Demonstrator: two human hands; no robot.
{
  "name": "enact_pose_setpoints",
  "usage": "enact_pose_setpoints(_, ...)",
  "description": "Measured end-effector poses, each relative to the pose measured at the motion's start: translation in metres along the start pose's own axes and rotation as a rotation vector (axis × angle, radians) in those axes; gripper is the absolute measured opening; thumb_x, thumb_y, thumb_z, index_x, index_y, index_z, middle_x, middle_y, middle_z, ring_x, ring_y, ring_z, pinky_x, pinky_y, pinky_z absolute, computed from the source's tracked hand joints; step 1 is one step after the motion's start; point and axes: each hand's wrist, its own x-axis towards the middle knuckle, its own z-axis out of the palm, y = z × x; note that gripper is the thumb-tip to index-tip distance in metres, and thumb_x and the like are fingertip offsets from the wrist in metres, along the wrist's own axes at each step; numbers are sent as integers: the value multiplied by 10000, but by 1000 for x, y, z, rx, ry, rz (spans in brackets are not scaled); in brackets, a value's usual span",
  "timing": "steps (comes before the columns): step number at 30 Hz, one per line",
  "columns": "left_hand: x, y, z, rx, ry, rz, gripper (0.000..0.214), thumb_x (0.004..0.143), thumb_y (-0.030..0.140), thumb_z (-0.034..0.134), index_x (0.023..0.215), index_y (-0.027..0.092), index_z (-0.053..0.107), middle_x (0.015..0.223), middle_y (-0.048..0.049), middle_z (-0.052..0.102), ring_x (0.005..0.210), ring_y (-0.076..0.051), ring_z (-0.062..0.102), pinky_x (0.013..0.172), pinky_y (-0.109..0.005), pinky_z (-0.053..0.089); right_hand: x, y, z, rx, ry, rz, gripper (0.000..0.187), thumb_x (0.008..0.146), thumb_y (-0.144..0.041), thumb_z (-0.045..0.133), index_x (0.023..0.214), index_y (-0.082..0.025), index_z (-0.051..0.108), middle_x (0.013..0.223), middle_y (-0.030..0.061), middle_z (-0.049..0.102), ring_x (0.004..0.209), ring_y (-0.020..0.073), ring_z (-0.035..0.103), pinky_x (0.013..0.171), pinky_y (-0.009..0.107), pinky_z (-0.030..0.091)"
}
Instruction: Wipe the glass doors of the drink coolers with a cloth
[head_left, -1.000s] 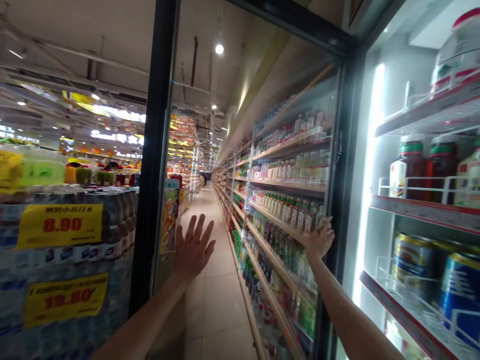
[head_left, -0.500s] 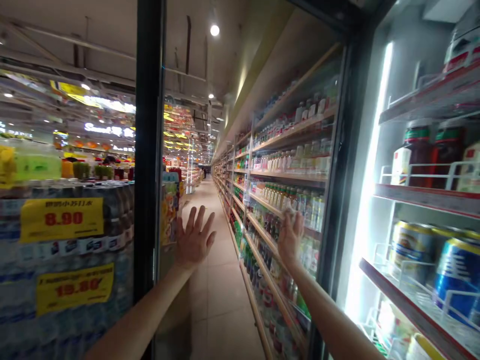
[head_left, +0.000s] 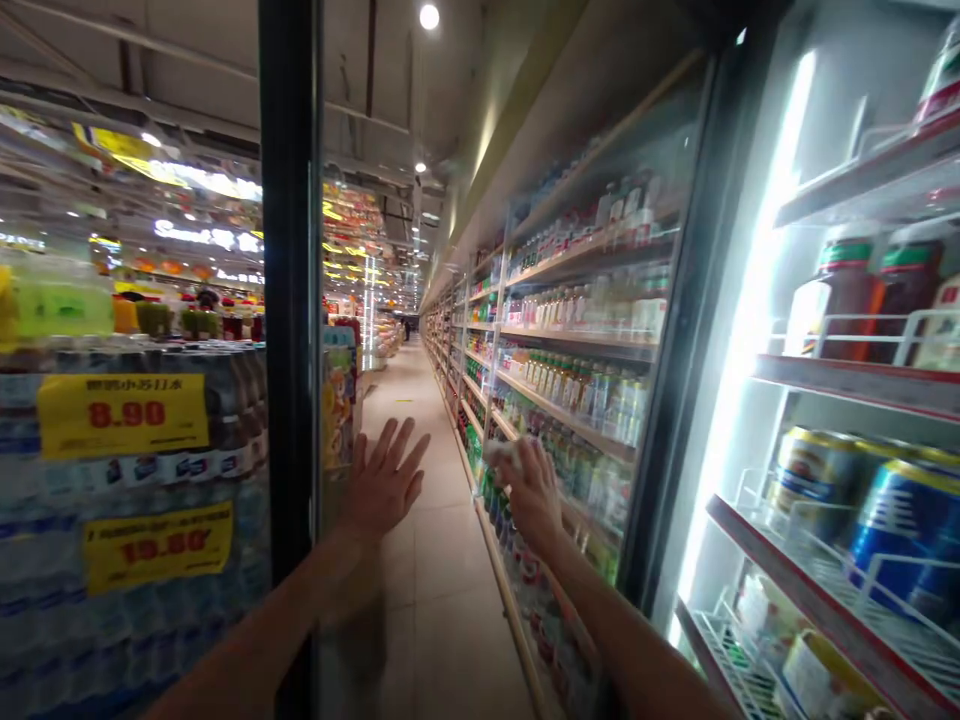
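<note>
My left hand (head_left: 382,485) lies flat against the glass cooler door (head_left: 450,560), fingers spread and open. My right hand (head_left: 534,492) rests on the same pane further right, its fingers curled over something pale and blurred that I cannot make out. The door's black frame (head_left: 289,300) stands upright at the left, and its other edge (head_left: 675,350) is beside the lit cooler. Through the glass I see the aisle floor and long shelves of bottled drinks (head_left: 577,390).
The open cooler at the right holds blue and gold cans (head_left: 892,510) on a wire shelf and dark bottles (head_left: 847,295) above. At the left, stacked bottled-water packs carry yellow price tags (head_left: 124,415). A long aisle runs ahead.
My right hand has slid left from the door's right edge across the glass toward the middle. My left hand stays flat in place. The view has tilted slightly.
</note>
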Motion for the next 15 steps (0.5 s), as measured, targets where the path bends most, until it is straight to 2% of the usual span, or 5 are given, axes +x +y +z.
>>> enact_pose_setpoints(2, 0, -2, -1, -13, -14, 13, 440, 889, 301, 428, 1327, 256, 451, 1421, -70, 409, 1375, -225, 261, 1136, -465, 109, -16, 0, -2, 45, -62, -44, 465, 847, -150, 450, 1225, -408, 534, 1386, -15, 447, 1351, 218, 313, 1077, 465, 329)
enact_pose_setpoints(7, 0, -6, -5, -55, -52, 33, 454, 880, 296, 453, 1333, 263, 440, 1416, -76, 417, 1366, -233, 283, 1131, -470, 129, -29, 37, -14, -68, 241, 518, 552, 894, -186, 283, 1442, -142, 233, 1484, 202, 216, 1386, 333, 186, 1018, 614, 304)
enact_pose_setpoints(9, 0, -6, -6, -55, -50, 32, 459, 878, 297, 464, 1335, 269, 434, 1417, -73, 417, 1359, -233, 299, 1126, -469, 145, -29, 23, -8, -69, 213, 493, 557, 884, -169, 289, 1438, -142, 242, 1495, 201, 180, 1389, 340, 166, 1009, 612, 320)
enact_pose_setpoints(13, -1, -7, -4, -71, 1, 26, 484, 872, 303, 480, 1350, 282, 409, 1410, -69, 429, 1355, -226, 307, 1127, -454, 150, -34, -24, 12, 37, 8, 170, 548, 813, -74, 382, 1313, -278, 472, 1475, 65, 305, 1394, 281, 187, 1057, 522, 331)
enact_pose_setpoints(15, -2, -8, -1, -68, 7, 26, 481, 872, 306, 482, 1347, 280, 412, 1406, -74, 434, 1355, -230, 307, 1125, -457, 156, -36, -18, 10, 73, -35, 172, 525, 806, -79, 400, 1264, -308, 518, 1428, 32, 389, 1377, 244, 244, 1076, 493, 321)
